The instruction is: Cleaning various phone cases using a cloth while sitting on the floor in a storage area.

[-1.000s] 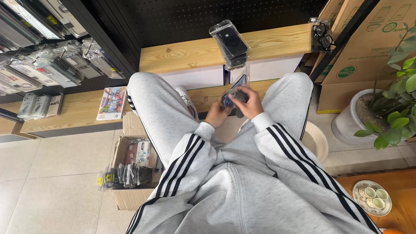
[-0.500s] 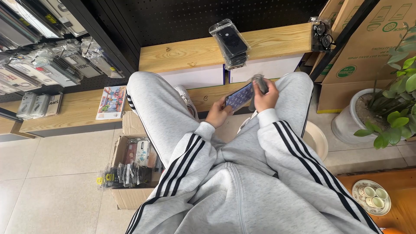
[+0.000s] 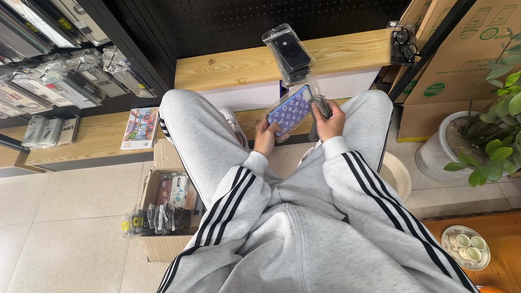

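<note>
Holding: left hand (image 3: 266, 135) pinches the lower corner of a blue patterned phone case (image 3: 291, 112); right hand (image 3: 328, 120) is closed on its upper side.
Change: the case, half hidden a second ago, now faces up, tilted.
Place: above the knees, before the wooden shelf (image 3: 239, 66) edge.

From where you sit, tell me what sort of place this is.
Probably a phone-accessory shop or its stockroom. Bagged phone cases hang on the pegboard wall, a cardboard box of packaged cases sits on the floor, and both hands hold a blue patterned case.
</note>
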